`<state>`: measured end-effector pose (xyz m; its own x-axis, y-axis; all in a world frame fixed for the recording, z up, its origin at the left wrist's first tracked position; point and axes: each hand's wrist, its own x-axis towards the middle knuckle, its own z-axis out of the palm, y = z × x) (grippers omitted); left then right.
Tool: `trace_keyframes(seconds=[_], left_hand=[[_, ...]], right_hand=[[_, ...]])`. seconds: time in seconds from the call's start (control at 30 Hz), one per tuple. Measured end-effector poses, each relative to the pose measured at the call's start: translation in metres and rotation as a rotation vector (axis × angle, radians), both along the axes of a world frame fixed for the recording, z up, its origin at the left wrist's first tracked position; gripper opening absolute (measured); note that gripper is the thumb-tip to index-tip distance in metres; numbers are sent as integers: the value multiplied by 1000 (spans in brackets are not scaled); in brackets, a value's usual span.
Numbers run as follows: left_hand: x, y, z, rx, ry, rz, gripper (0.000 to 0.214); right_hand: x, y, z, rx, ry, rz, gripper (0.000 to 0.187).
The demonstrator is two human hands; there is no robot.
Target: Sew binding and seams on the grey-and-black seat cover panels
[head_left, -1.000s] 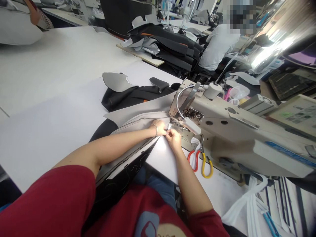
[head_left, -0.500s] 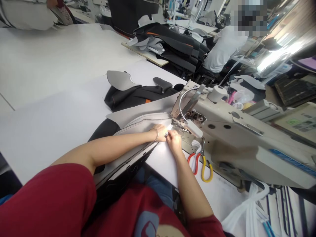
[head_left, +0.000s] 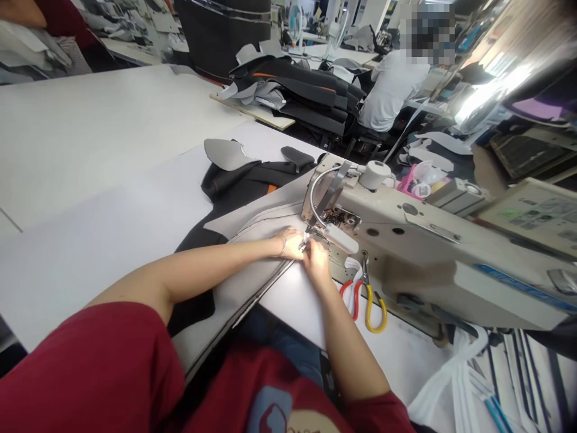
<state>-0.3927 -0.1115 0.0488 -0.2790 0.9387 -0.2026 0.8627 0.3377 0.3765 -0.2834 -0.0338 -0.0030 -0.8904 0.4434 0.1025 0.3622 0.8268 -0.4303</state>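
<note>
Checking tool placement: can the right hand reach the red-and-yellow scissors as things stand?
Probably yes. The scissors lie just right of the right hand, nothing between them; the hand only has to leave the grey fabric at the needle.

The grey panel (head_left: 252, 282) now lies flatter across the table edge. The black underside with wavy stitching that showed below the left forearm is covered, and a black patch (head_left: 193, 310) shows on the forearm's outer side instead. The left hand (head_left: 291, 243) has slid a little further along the seam toward the sewing machine (head_left: 406, 240). The right hand (head_left: 315, 261) has closed in, so its fingertips now meet the left hand's by the needle.
</note>
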Motion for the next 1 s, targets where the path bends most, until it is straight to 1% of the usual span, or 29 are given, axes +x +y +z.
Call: trace_keyframes(seconds=[0.1, 0.17, 0.27, 0.33, 0.4, 0.43, 0.5, 0.57, 0.6, 0.63, 0.7, 0.77, 0.8, 0.9, 0.93, 1.0], left_hand=[[0, -6, 2, -24, 63, -20, 35], [1, -10, 4, -54, 60, -20, 33], [2, -15, 5, -72, 19, 5, 21], [2, -16, 4, -51, 14, 46, 13], [1, -14, 5, -32, 28, 74, 8], [0, -13, 5, -32, 34, 80, 7], [-2, -10, 8, -67, 47, 66, 6], [-3, -8, 11, -113, 65, 40, 5], [-2, -7, 12, -131, 73, 25, 5], [-1, -7, 12, -141, 81, 12, 5], [4, -8, 9, -143, 94, -7, 8], [10, -9, 5, -131, 112, -8, 13], [13, -10, 2, -123, 128, -3, 15], [19, -10, -4, -121, 165, 6, 18], [20, -10, -4, -126, 168, 3, 18], [19, -9, -5, -132, 159, 1, 19]], right_hand=[[6, -7, 3, 56, -72, 11, 23], [7, -12, 5, 58, -106, 8, 19], [4, -18, 6, -9, -95, 44, 16], [1, -22, 6, -71, -62, 56, 15], [-3, -27, 5, -179, -7, 52, 12], [-3, -30, 5, -278, 28, 58, 11], [-2, -40, 5, -568, 117, 90, 13], [1, -54, 7, -863, 216, 152, 18], [3, -62, 8, -957, 260, 190, 22], [5, -70, 9, -995, 304, 224, 28], [9, -84, 10, -959, 363, 281, 37], [11, -92, 11, -899, 386, 303, 37], [11, -93, 11, -897, 386, 313, 35], [12, -90, 10, -998, 355, 345, 29], [13, -88, 10, -1046, 328, 338, 27], [13, -86, 9, -1154, 244, 273, 19]])
